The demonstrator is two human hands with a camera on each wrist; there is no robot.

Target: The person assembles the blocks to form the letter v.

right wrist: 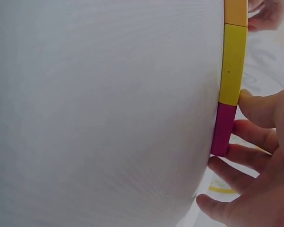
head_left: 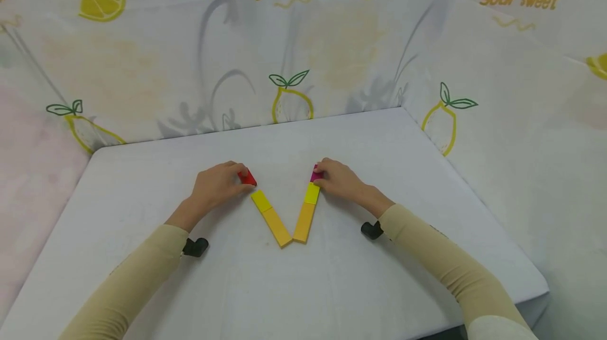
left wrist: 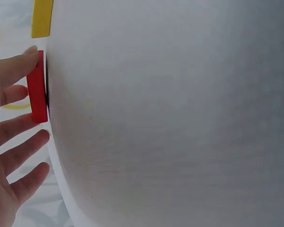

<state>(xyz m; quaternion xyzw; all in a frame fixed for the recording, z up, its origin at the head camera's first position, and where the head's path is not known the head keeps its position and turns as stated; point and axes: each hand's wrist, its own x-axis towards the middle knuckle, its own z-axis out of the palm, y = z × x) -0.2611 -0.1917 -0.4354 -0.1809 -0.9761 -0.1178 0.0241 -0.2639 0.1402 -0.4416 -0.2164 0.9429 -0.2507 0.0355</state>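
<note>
My left hand (head_left: pixel 218 184) pinches a red block (head_left: pixel 248 177) between thumb and fingers, just beyond the far end of the left row of blocks. A small gap separates red block and yellow block (head_left: pixel 262 201) in the left wrist view. That yellow block meets a longer orange block (head_left: pixel 277 227). On the right, my right hand (head_left: pixel 340 181) grips a magenta block (right wrist: pixel 224 130), which lies end to end with another yellow block (right wrist: pixel 233 64). The right thumb touches near their joint. A second orange block (head_left: pixel 304 222) continues this row, and both rows meet at the near end in a V.
A white cloth covers the table (head_left: pixel 284 292), whose far edge runs along a lemon-printed fabric backdrop (head_left: pixel 332 39). Fabric also hangs at the left and right sides. Dark wrist-worn devices (head_left: pixel 196 247) stick out below both sleeves, close over the cloth.
</note>
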